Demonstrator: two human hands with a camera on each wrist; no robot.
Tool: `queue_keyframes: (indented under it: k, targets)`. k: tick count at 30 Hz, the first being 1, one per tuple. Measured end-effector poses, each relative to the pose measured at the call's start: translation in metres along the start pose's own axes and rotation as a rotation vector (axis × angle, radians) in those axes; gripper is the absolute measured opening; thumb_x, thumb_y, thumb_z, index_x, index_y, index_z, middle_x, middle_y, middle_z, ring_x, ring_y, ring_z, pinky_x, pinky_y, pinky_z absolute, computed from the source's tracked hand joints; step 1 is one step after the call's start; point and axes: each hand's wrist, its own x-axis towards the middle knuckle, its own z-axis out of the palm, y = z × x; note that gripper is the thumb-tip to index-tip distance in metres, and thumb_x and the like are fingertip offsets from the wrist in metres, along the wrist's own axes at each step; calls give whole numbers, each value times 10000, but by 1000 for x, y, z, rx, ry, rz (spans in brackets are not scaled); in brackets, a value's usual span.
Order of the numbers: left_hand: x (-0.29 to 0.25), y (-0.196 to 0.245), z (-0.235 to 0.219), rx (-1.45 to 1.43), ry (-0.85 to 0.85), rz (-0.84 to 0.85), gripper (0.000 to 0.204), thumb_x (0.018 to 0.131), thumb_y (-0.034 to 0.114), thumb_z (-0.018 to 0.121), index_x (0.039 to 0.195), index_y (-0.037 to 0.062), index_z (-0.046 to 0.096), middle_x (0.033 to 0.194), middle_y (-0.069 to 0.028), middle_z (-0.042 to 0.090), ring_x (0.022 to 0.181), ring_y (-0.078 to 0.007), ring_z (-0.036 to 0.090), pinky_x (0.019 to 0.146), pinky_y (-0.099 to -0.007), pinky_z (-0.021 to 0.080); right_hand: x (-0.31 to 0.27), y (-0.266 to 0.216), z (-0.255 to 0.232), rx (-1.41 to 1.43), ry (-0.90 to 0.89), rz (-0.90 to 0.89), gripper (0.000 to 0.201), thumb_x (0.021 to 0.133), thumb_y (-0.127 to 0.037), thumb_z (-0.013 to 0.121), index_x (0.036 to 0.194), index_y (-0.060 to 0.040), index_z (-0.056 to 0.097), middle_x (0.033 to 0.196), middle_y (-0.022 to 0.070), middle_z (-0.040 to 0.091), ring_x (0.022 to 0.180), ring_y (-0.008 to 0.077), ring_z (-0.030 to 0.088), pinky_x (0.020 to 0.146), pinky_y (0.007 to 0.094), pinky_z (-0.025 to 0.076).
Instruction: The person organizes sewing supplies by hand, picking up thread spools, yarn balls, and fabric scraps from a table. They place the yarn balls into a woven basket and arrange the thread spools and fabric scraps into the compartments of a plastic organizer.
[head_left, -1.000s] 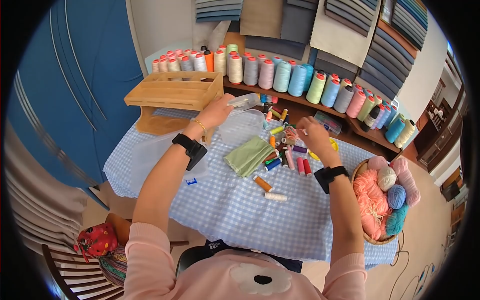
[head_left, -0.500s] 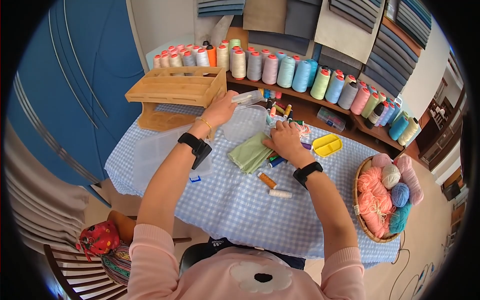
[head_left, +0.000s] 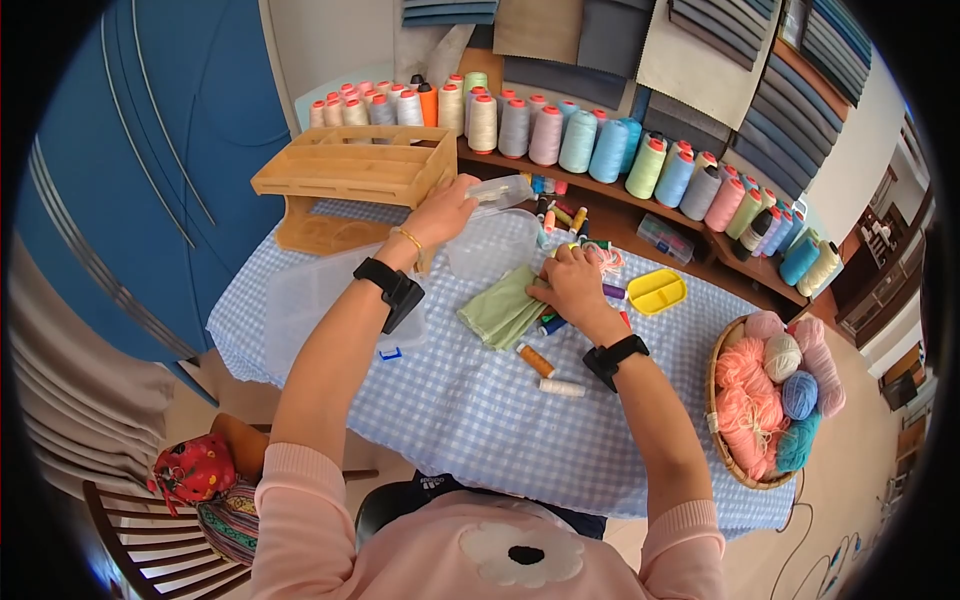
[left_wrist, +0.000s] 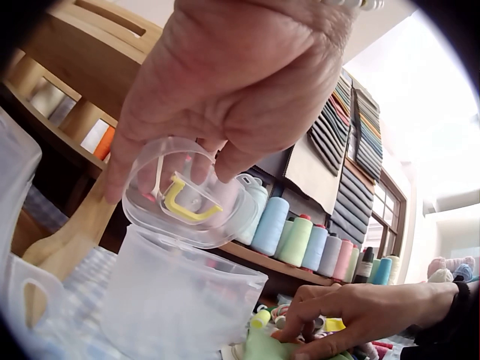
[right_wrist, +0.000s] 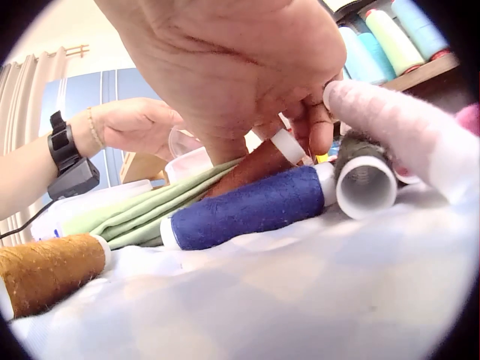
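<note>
My left hand holds the clear plastic lid above a translucent plastic tub; a yellow curved piece shows through the lid. My right hand reaches down, fingers bent, onto thread spools beside a folded green cloth. In the right wrist view its thumb meets the cloth's edge, and a brown spool lies tilted below the fingers; I cannot tell whether they grip it. A dark blue spool, an orange-brown spool and a pale pink spool lie around the hand.
A wooden rack stands at the back left, a translucent box before it. A yellow divided tray lies right of the spools. A yarn basket sits at the right edge. Behind, large thread cones line a shelf.
My right hand has moved left and down, from above the yellow tray to the spools beside the green cloth, then stayed there. The left hand still holds the lid.
</note>
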Motion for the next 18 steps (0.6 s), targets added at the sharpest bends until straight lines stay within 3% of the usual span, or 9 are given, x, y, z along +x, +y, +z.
queue_keyframes:
  k: [5, 7, 11, 13, 14, 16, 17, 18]
  targets:
    - [-1, 2, 0, -2, 10, 1, 353, 996, 222, 502, 1317, 78, 480, 1299, -226, 539, 1246, -424, 476, 1059, -479, 380, -3, -2, 1, -25, 6, 21, 348, 752, -405, 786, 896, -92, 737, 1002, 94, 642, 1045, 268, 578, 921, 427, 394]
    - [0, 3, -3, 27, -50, -43, 357, 1026, 226, 477, 1356, 93, 459, 1319, -184, 522, 1297, -345, 447, 1093, -408, 355, -5, 0, 3, 76, 46, 1, 313, 749, -372, 792, 864, -93, 709, 939, 91, 661, 987, 274, 611, 941, 442, 378]
    - [-3, 6, -5, 29, -52, -43, 363, 1027, 235, 474, 1361, 94, 456, 1319, -184, 520, 1305, -348, 440, 1099, -413, 349, -3, 4, -13, 196, 26, 0, 277, 784, -322, 779, 853, -85, 655, 846, 96, 674, 838, 297, 648, 856, 441, 440]
    - [-3, 6, -4, 37, -61, -53, 366, 1028, 241, 470, 1364, 96, 454, 1326, -183, 516, 1309, -352, 437, 1101, -417, 347, -3, 5, -37, 688, -79, 185, 217, 846, -215, 752, 864, -56, 606, 782, 75, 678, 711, 230, 658, 698, 379, 491]
    - [-2, 6, -4, 35, -61, -53, 366, 1028, 241, 470, 1364, 96, 454, 1326, -183, 516, 1309, -352, 437, 1101, -417, 347, 0, 8, -37, 686, -80, 185, 217, 846, -215, 752, 864, -56, 606, 782, 75, 678, 711, 230, 658, 698, 379, 491]
    - [-1, 5, -4, 35, -68, -44, 370, 1029, 243, 469, 1368, 96, 452, 1339, -186, 510, 1313, -352, 433, 1102, -419, 346, 5, 15, -41, 1071, 149, 48, 159, 905, -117, 705, 874, -27, 577, 788, 45, 672, 702, 132, 646, 585, 305, 478]
    - [-2, 5, -4, 34, -67, -44, 370, 1029, 243, 469, 1368, 96, 452, 1339, -186, 510, 1313, -352, 433, 1102, -419, 346, 8, 19, -48, 1142, 144, 48, 132, 930, -76, 682, 898, -10, 572, 803, 27, 666, 779, 73, 626, 652, 278, 490]
    - [-2, 5, -4, 29, -69, -42, 373, 1028, 244, 473, 1369, 95, 451, 1348, -187, 507, 1317, -351, 430, 1102, -419, 346, 11, 21, -53, 1141, 144, 48, 132, 930, -76, 682, 898, -10, 572, 803, 27, 666, 779, 73, 626, 652, 278, 490]
